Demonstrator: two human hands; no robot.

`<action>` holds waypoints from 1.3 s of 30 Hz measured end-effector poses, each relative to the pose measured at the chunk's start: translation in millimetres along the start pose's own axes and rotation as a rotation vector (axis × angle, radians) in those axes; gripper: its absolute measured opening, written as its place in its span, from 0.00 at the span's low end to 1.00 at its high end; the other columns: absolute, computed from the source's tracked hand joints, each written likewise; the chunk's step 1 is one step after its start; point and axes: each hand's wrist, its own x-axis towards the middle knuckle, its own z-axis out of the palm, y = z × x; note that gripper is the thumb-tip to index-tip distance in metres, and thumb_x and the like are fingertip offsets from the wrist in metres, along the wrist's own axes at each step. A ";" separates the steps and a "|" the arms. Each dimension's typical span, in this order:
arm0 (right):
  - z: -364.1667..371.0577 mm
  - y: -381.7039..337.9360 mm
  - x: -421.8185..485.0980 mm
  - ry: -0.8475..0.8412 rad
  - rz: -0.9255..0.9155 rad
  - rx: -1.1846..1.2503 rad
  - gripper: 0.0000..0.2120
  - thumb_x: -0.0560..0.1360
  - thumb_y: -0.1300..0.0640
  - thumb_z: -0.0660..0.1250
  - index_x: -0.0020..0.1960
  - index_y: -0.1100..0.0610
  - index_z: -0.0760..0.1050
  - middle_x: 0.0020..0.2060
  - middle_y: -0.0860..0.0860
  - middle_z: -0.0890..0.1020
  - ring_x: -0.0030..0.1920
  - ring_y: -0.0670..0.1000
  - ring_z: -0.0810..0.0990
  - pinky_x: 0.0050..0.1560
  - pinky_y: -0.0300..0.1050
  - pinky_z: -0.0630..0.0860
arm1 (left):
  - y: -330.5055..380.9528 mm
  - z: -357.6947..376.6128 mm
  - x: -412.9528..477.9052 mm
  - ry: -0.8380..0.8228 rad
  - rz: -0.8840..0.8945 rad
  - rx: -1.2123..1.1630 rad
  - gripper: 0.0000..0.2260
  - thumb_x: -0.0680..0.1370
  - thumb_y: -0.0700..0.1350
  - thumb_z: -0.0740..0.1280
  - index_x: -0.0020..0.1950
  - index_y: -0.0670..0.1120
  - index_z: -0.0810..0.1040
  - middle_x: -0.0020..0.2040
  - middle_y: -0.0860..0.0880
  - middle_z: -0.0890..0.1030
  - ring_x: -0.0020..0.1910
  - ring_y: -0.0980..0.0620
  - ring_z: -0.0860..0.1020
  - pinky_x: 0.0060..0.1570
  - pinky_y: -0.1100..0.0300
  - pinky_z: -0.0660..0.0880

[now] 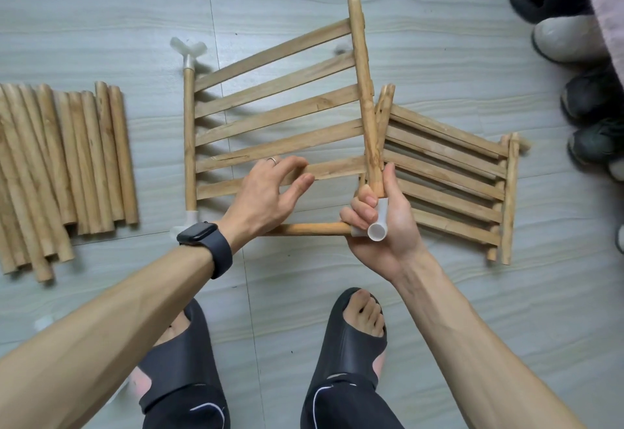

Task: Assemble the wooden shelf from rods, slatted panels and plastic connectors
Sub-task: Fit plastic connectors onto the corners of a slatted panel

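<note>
The slatted panel (277,124) is a frame of six flat pale wood slats between two round side rods, its grain rough and knotty. It is tilted, the right side rod raised and the left one low over the grey wood-patterned floor (101,23). A cloudy white plastic connector (188,48) caps the top of the panel's left rod, and another (189,221) caps its bottom.

At the panel's lower right corner the right hand (385,226) grips the corner connector (378,226), fingers curled round this smooth white tube piece, whose open round end faces the camera. A cross rod (304,229) runs from this piece along the panel's lower edge.

The left hand (266,199), with a dark watch (206,243) on the wrist, lies on the panel's lower slats with fingers nearly straight; whether the thumb closes under a slat cannot be told.

Left of the panel is a row of loose round rods (60,172). Right of it, touching its raised rod, lies a stack of further panels (449,185). Below the panel are two feet in black slippers (358,337); beyond its upper right are several shoes (567,37).
</note>
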 end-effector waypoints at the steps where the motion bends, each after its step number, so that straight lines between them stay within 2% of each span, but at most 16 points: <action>1: 2.7 0.0 -1.1 0.004 -0.006 -0.014 0.31 0.79 0.30 0.58 0.28 0.52 0.68 0.22 0.47 0.67 0.24 0.45 0.63 0.25 0.35 0.61 | 1.3 -0.5 -0.1 0.014 -0.010 -0.016 0.15 0.82 0.56 0.64 0.63 0.48 0.79 0.52 0.48 0.81 0.50 0.50 0.72 0.50 0.61 0.62; 5: 14.2 1.4 -6.8 0.053 -0.064 -0.056 0.31 0.79 0.30 0.58 0.28 0.52 0.69 0.21 0.47 0.68 0.23 0.45 0.64 0.25 0.37 0.59 | 5.5 -9.4 -2.3 0.017 -0.003 -0.048 0.15 0.82 0.56 0.64 0.62 0.49 0.79 0.47 0.53 0.77 0.46 0.53 0.70 0.45 0.61 0.60; 11: 24.5 7.9 -16.6 0.172 -0.141 -0.087 0.29 0.80 0.33 0.60 0.28 0.52 0.74 0.24 0.46 0.70 0.21 0.44 0.68 0.24 0.37 0.64 | 9.8 -16.3 -10.6 -0.009 -0.018 -0.091 0.15 0.82 0.56 0.65 0.63 0.49 0.79 0.49 0.54 0.78 0.47 0.54 0.71 0.45 0.60 0.62; 16: 18.6 -3.6 -17.6 0.222 -0.075 -0.083 0.29 0.82 0.37 0.59 0.29 0.53 0.76 0.25 0.49 0.75 0.20 0.44 0.67 0.22 0.35 0.62 | 13.5 -10.2 -19.8 -0.005 -0.054 -0.162 0.15 0.81 0.55 0.67 0.65 0.51 0.79 0.45 0.64 0.74 0.46 0.73 0.70 0.45 0.75 0.63; 20: 20.7 -13.2 -19.4 0.335 -0.106 -0.161 0.18 0.80 0.40 0.65 0.41 0.54 0.76 0.27 0.47 0.75 0.23 0.44 0.69 0.19 0.36 0.62 | 20.0 -10.5 -17.4 -0.096 -0.092 -0.207 0.15 0.81 0.61 0.63 0.59 0.52 0.77 0.44 0.60 0.75 0.45 0.62 0.73 0.45 0.63 0.66; 21: 23.8 -20.0 -21.4 0.327 -0.138 -0.215 0.18 0.80 0.40 0.66 0.43 0.54 0.76 0.27 0.47 0.75 0.23 0.44 0.69 0.19 0.36 0.63 | 26.2 -14.0 -12.2 -0.106 -0.112 -0.243 0.17 0.79 0.65 0.61 0.55 0.53 0.78 0.43 0.59 0.76 0.43 0.62 0.73 0.43 0.65 0.66; 23: 35.7 -39.7 -27.4 0.283 -0.213 -0.359 0.20 0.80 0.39 0.66 0.41 0.55 0.78 0.28 0.48 0.76 0.23 0.45 0.71 0.21 0.36 0.65 | 45.2 -29.3 1.4 -0.026 -0.129 -0.299 0.22 0.77 0.71 0.55 0.47 0.55 0.78 0.40 0.59 0.78 0.40 0.64 0.75 0.40 0.70 0.67; 25: 53.5 -58.9 -35.9 0.233 -0.287 -0.503 0.25 0.80 0.37 0.64 0.34 0.54 0.79 0.28 0.49 0.77 0.22 0.45 0.72 0.23 0.37 0.66 | 66.3 -51.3 16.2 0.188 -0.130 -0.321 0.24 0.76 0.73 0.54 0.44 0.55 0.77 0.40 0.58 0.80 0.42 0.62 0.78 0.42 0.65 0.71; 27: 71.7 -69.4 -43.3 0.195 -0.347 -0.620 0.27 0.81 0.38 0.62 0.32 0.54 0.76 0.28 0.50 0.77 0.22 0.46 0.73 0.24 0.38 0.67 | 83.7 -76.3 32.5 0.452 -0.138 -0.353 0.24 0.75 0.74 0.56 0.48 0.55 0.75 0.47 0.55 0.80 0.48 0.57 0.78 0.49 0.57 0.75; 28: 79.4 -70.7 -46.7 0.182 -0.372 -0.674 0.27 0.82 0.39 0.61 0.32 0.54 0.76 0.27 0.51 0.77 0.22 0.47 0.73 0.25 0.38 0.67 | 91.3 -88.9 41.2 0.533 -0.155 -0.386 0.27 0.73 0.75 0.57 0.54 0.54 0.74 0.53 0.53 0.78 0.55 0.54 0.77 0.56 0.54 0.74; 30: 92.2 -67.7 -53.0 0.180 -0.401 -0.784 0.29 0.83 0.38 0.59 0.30 0.55 0.76 0.25 0.52 0.78 0.22 0.48 0.74 0.25 0.38 0.69 | 105.5 -111.3 57.4 0.514 -0.249 -0.503 0.40 0.68 0.79 0.60 0.70 0.54 0.67 0.66 0.50 0.72 0.68 0.50 0.70 0.69 0.49 0.68; 31: 97.2 -64.3 -55.4 0.186 -0.408 -0.834 0.31 0.83 0.38 0.58 0.28 0.56 0.76 0.24 0.53 0.78 0.21 0.48 0.74 0.24 0.37 0.69 | 112.0 -118.4 63.7 0.460 -0.306 -0.584 0.45 0.65 0.79 0.62 0.74 0.55 0.62 0.69 0.49 0.69 0.71 0.48 0.68 0.71 0.47 0.66; 32: 101.8 -60.6 -57.3 0.192 -0.418 -0.874 0.32 0.83 0.38 0.58 0.27 0.56 0.76 0.23 0.53 0.78 0.21 0.48 0.74 0.24 0.36 0.70 | 118.3 -123.0 67.8 0.415 -0.330 -0.673 0.46 0.65 0.77 0.66 0.75 0.56 0.59 0.68 0.50 0.69 0.72 0.45 0.69 0.70 0.46 0.68; 34: 109.7 -53.8 -57.6 0.198 -0.434 -0.902 0.32 0.84 0.39 0.57 0.29 0.58 0.76 0.23 0.53 0.78 0.22 0.49 0.76 0.24 0.37 0.71 | 128.3 -121.1 69.5 0.419 -0.287 -0.794 0.39 0.68 0.62 0.74 0.73 0.56 0.59 0.62 0.54 0.69 0.67 0.41 0.74 0.63 0.45 0.76; 36: 115.6 -49.1 -55.1 0.205 -0.419 -0.856 0.29 0.85 0.42 0.56 0.34 0.60 0.76 0.23 0.51 0.78 0.21 0.49 0.76 0.23 0.36 0.71 | 135.5 -112.3 67.3 0.470 -0.263 -0.822 0.35 0.70 0.47 0.70 0.74 0.55 0.60 0.60 0.53 0.68 0.66 0.40 0.74 0.61 0.42 0.77; 39: 117.6 -45.4 -54.3 0.240 -0.420 -0.800 0.26 0.86 0.45 0.55 0.36 0.60 0.74 0.23 0.51 0.78 0.20 0.48 0.75 0.21 0.35 0.68 | 139.2 -100.2 66.7 0.536 -0.275 -0.803 0.36 0.70 0.45 0.64 0.77 0.61 0.60 0.64 0.51 0.67 0.65 0.43 0.71 0.63 0.40 0.74</action>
